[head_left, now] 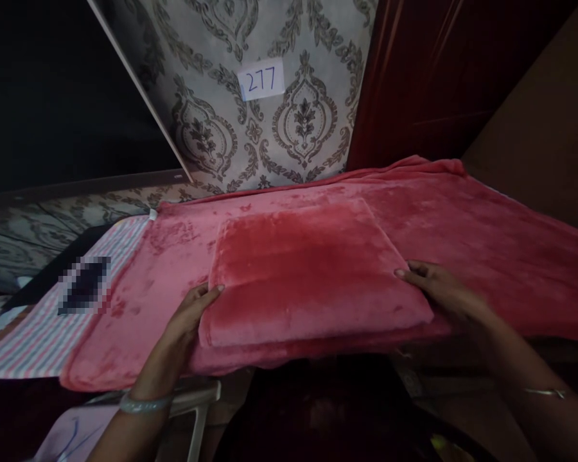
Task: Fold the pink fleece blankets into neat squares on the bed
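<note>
The left hand (189, 312) and right hand (433, 282) each grip a side edge of the folded red cloth (313, 269), thumbs on top, fingers mostly hidden. Matching, light pressure at both sides should keep the plush layers square—uneven pulling could skew them. Its thick near edge faces the person; its long axis appears to run left to right, with no distinct head end. It lies on the spread pink-red blanket (166, 269)—beyond, a striped cloth (120, 244) at left.
</note>
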`<state>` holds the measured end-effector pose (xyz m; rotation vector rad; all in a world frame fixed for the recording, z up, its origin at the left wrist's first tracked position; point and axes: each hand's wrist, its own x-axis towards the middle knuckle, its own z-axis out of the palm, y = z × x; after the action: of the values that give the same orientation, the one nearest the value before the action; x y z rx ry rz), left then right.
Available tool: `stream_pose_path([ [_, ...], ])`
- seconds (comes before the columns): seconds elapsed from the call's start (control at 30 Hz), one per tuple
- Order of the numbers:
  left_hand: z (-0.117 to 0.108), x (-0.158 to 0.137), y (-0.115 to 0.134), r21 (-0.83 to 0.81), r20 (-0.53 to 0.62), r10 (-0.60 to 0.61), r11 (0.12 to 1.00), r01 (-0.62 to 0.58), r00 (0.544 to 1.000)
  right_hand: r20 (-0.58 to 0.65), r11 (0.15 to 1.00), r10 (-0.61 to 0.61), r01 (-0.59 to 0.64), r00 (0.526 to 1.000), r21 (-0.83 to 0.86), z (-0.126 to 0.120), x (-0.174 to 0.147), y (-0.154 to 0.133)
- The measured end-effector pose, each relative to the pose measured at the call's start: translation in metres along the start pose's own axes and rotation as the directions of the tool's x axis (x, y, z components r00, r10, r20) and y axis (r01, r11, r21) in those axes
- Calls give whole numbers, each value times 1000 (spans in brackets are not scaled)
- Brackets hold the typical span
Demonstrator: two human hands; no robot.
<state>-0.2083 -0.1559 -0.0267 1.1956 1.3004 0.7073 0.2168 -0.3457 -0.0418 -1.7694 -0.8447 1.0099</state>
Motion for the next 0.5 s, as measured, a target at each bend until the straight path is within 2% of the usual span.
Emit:
stream_pose_path([
  [0.13, -1, -7, 4, -37, 48, -37, 999, 39, 998, -27, 999, -33, 32, 999, -26, 0, -1, 2],
  [0.23, -3, -18, 10, -82, 103, -61, 994, 69, 993, -75, 981, -99, 85, 992, -176, -3, -6, 4],
  [0.33, -2, -27, 9, -83, 123, -32, 996, 43, 992, -114, 951, -142, 103, 983, -291, -4, -15, 7],
  [0.4, 1, -29, 5, -41, 105, -13, 999, 17, 994, -118, 950, -142, 102, 983, -296, -1, -22, 11],
  [0.5, 7, -28, -2, 17, 33, -7, 1000, 6, 999, -135, 976, -111, 82, 985, -202, 5, -27, 16],
])
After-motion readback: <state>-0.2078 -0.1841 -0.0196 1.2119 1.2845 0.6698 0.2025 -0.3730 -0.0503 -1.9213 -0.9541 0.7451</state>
